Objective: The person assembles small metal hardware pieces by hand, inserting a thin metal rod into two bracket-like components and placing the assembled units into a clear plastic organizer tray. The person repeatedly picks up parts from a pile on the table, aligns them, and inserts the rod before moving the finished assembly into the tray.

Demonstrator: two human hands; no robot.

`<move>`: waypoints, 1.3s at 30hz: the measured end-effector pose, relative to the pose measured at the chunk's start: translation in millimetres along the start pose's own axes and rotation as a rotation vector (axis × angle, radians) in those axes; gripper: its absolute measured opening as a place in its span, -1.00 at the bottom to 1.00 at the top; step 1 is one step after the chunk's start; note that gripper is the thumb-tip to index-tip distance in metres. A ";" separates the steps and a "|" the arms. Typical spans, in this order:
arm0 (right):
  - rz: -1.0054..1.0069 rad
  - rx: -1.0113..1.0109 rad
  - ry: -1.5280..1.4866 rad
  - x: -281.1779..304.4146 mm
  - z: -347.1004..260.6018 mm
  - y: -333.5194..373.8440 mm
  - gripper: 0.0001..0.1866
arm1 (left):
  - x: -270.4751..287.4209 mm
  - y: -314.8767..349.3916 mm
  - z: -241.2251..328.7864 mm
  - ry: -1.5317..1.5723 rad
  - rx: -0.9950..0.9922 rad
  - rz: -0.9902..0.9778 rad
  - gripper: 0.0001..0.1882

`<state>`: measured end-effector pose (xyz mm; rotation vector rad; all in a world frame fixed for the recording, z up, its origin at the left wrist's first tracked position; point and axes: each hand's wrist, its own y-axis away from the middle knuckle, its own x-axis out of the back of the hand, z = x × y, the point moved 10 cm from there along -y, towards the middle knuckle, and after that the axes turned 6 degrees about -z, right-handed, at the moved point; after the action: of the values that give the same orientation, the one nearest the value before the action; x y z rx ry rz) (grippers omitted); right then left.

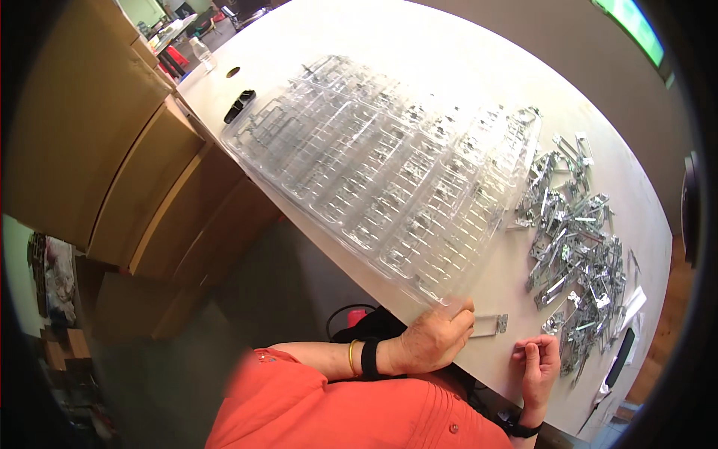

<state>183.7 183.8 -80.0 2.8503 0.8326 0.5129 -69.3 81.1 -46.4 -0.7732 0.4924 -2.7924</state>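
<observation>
My left hand [434, 341] is closed at the near corner of a large clear plastic tray [363, 243], its fingers curled around the edge there. Rows of small metal parts sit in the tray's long compartments. Just right of that hand, a thin U-shaped metal bracket [501, 323] lies on the table, its prongs pointing at my fingers. My right hand [537, 367] rests by the near edge of the table, fingers curled and thumb pressed against them; whether anything small is in them is hidden. Beside it spreads a heap of loose metal brackets [580, 254].
The white table [516, 63] has a curved far edge. A black object [239, 107] and a clear bottle [200, 52] stand at the far left. A black-handled tool [621, 358] lies near the right edge. Cardboard boxes [82, 112] are stacked left of the table.
</observation>
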 end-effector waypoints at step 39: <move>-0.038 0.115 -0.064 2.2 3.1 -11.5 -0.89 | 376.4 -84.6 9.8 -0.183 0.177 0.757 -0.86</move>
<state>180.8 194.6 -84.8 2.9302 0.9319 0.3794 -390.1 51.9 166.2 -0.6235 0.3895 -2.0127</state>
